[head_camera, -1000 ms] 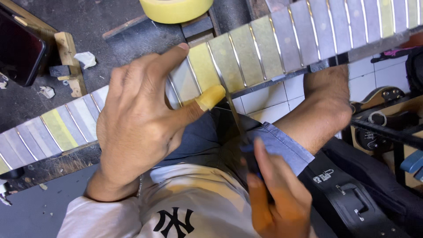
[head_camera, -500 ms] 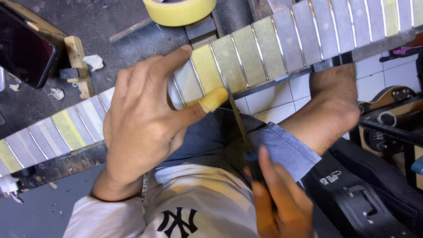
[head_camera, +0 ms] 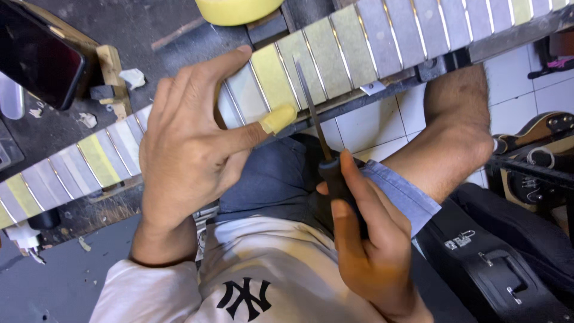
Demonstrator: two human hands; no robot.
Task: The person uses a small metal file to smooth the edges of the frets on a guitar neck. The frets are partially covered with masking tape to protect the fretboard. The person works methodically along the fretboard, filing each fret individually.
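A guitar neck (head_camera: pixel 382 36) lies across the dark workbench, its fretboard covered in strips of pale and yellow masking tape with bare metal frets between them. My left hand (head_camera: pixel 191 143) rests flat on the neck, and its thumb tip is wrapped in yellow tape. My right hand (head_camera: pixel 365 245) grips the black handle of a thin file (head_camera: pixel 311 104). The file's blade points up and its tip lies on the fretboard beside a fret, just right of my taped thumb.
A yellow tape roll (head_camera: pixel 236 9) sits at the top edge. A dark phone (head_camera: pixel 36 57) leans on a wooden block (head_camera: pixel 110 78) at the left. A black guitar case (head_camera: pixel 502 269) and another guitar body (head_camera: pixel 538 137) stand on the tiled floor at right.
My right hand has risen from my lap and brought the file's tip up onto the fretboard. My left hand has stayed on the neck.
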